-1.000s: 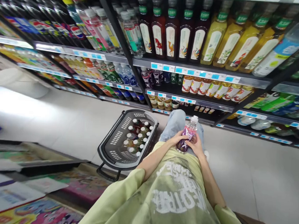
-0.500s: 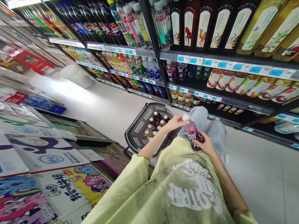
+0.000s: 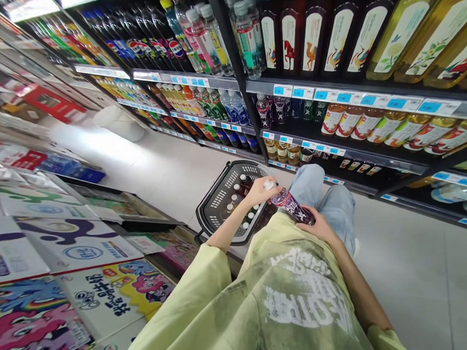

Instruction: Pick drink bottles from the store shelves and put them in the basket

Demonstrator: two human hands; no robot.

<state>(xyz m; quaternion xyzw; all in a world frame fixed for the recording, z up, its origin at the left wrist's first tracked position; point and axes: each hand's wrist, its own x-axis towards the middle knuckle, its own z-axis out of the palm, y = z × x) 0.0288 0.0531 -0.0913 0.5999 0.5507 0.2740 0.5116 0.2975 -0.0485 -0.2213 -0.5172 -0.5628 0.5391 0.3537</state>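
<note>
Your right hand (image 3: 320, 226) grips the base of the tilted purple bottle (image 3: 293, 206), your left hand (image 3: 259, 192) its cap end, beside your jeans (image 3: 337, 202). You seem mid-handling; turning it calls for steady grips. Beyond sit the basket (image 3: 218, 199) of bottles (image 3: 236, 187), then shelves (image 3: 257, 86).

On pale tiled flr (image 3: 404, 273), bears blk/grey bskt (image 3: 218, 205). On upr shelf (image 3: 257, 86), w/ price tags (image 3: 347, 99) along edge, carries tall btls (image 3: 289, 42), dk L, yellow R. On shelf below (image 3: 294, 132), holds sm. bright-labelled btls (image 3: 359, 121), plus dk purple btls (image 3: 263, 114) further L.
</note>
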